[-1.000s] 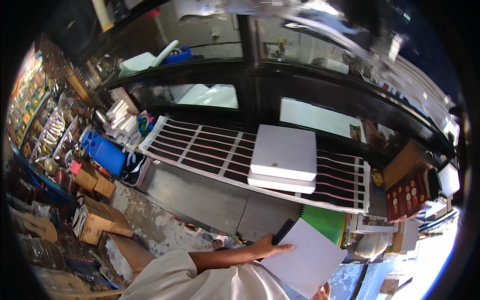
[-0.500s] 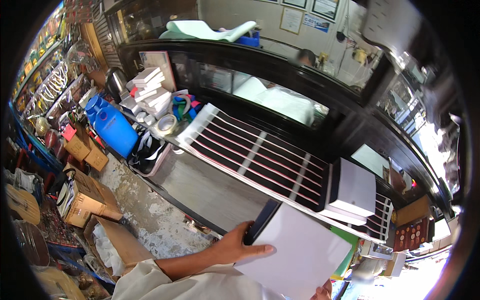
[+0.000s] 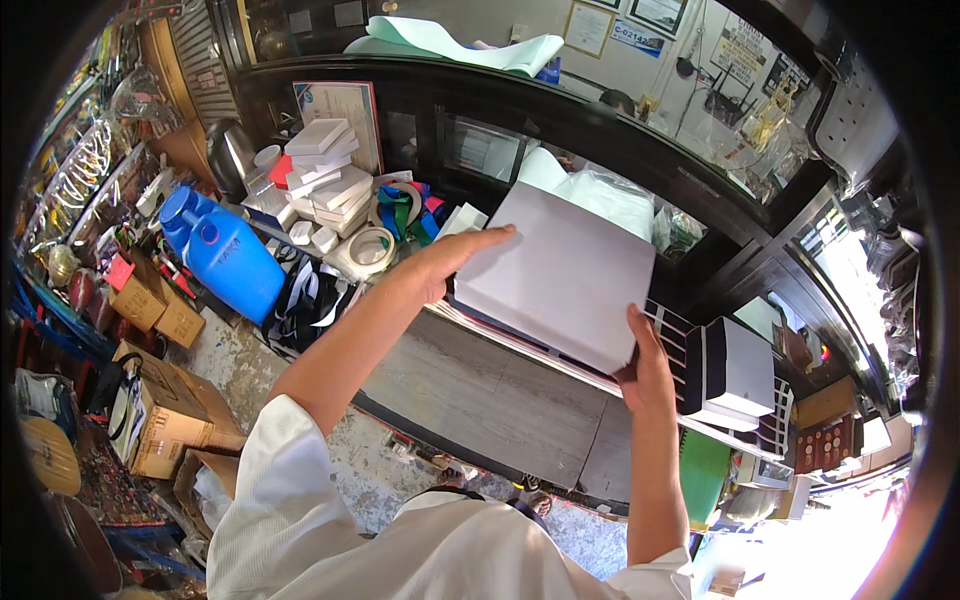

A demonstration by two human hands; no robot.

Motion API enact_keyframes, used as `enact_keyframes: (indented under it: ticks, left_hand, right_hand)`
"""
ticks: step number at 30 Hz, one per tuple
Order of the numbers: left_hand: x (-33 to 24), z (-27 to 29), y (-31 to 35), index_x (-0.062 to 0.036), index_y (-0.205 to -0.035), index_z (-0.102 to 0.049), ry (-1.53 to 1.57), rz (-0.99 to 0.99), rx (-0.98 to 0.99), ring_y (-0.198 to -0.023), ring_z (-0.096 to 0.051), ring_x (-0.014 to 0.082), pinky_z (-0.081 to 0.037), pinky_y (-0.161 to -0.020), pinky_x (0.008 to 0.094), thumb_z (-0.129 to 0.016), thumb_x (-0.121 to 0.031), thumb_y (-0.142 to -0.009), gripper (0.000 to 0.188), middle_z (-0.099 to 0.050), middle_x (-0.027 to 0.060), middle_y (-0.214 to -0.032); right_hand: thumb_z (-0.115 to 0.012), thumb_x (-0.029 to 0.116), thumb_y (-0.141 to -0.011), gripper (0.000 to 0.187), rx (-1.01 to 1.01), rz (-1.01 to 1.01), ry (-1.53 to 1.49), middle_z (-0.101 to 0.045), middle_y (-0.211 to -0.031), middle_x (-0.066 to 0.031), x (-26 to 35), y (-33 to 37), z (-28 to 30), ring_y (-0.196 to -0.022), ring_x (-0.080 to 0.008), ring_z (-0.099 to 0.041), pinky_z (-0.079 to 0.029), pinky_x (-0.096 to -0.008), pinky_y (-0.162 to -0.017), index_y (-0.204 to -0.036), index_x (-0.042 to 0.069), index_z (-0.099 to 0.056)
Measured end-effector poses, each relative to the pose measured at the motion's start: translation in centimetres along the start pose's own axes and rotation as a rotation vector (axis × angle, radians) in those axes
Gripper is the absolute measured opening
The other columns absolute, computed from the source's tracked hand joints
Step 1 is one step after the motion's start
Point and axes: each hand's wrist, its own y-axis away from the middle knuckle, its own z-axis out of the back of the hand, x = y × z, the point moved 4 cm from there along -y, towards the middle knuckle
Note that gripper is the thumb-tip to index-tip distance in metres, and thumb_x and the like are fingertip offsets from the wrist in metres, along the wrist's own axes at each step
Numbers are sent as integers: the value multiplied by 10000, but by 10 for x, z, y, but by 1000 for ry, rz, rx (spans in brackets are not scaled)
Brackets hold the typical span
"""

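Note:
Both arms reach forward with a flat white box (image 3: 562,278) held between my hands. My left hand (image 3: 458,262) grips its left edge, thumb on the top face and fingers hidden beneath. At the right front corner my right hand (image 3: 648,365) is closed on the box, thumb along the side. The box hangs above a black-and-white striped sheet (image 3: 668,325) with thin red lines, covering much of it. Whether it touches the sheet I cannot tell. To the right on the same sheet stand stacked white boxes (image 3: 738,362) with a black band.
A grey wood-look counter (image 3: 490,395) runs below the sheet. Left of it stand a blue jug (image 3: 232,262), tape rolls (image 3: 372,250) and a pile of small white boxes (image 3: 335,190). Cardboard boxes (image 3: 170,420) sit on the floor at left. A dark-framed glass partition (image 3: 420,85) rises behind.
The white box has moved up and away from my body, from the lower middle to over the striped sheet. My right hand has come fully into view on its right side.

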Motion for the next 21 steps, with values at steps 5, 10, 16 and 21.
enact_keyframes:
  ticks: [5, 10, 16, 21]
  left_hand:
    - [-8, 41, -22, -46, -1497, -685, 61, 12, -90, -1300, -752, 300, -598, -1125, 428, -852, -531, -988, 723, -755, 167, -1438]
    - [-7, 65, -35, -30, -1497, -686, 28, 11, -131, -1349, -716, 291, -563, -1157, 422, -848, -556, -993, 747, -753, 184, -1437]
    - [-38, 86, 47, 29, -1569, -629, -443, -634, -609, -1447, -627, 301, -445, -1225, 388, -799, -527, -1059, 774, -701, 202, -1506]
    - [2, 30, 86, 28, -1549, -644, -989, -1059, -687, -1461, -620, 401, -436, -1253, 506, -780, -348, -1082, 615, -661, 269, -1537]
  right_hand:
    - [-842, 587, -985, 753, 12, -141, 33, -717, -1412, -127, -14, -36, -39, -1171, -227, -773, -672, -403, -812, -1517, 88, -656]
    - [-753, 706, -1007, 974, 16, -110, 101, -650, -1513, -176, -22, -52, -56, -1338, -281, -665, -570, -475, -1034, -1640, 6, -515]
    - [-650, 616, -1130, 863, -82, 353, 462, -558, -1671, -284, 46, -24, -10, -1571, -351, -538, -438, -503, -1271, -1727, 27, -448]
    - [-730, 428, -1132, 706, 1, 612, 818, -614, -1628, -289, 29, -6, -11, -1481, -360, -642, -557, -501, -1153, -1657, -8, -547]
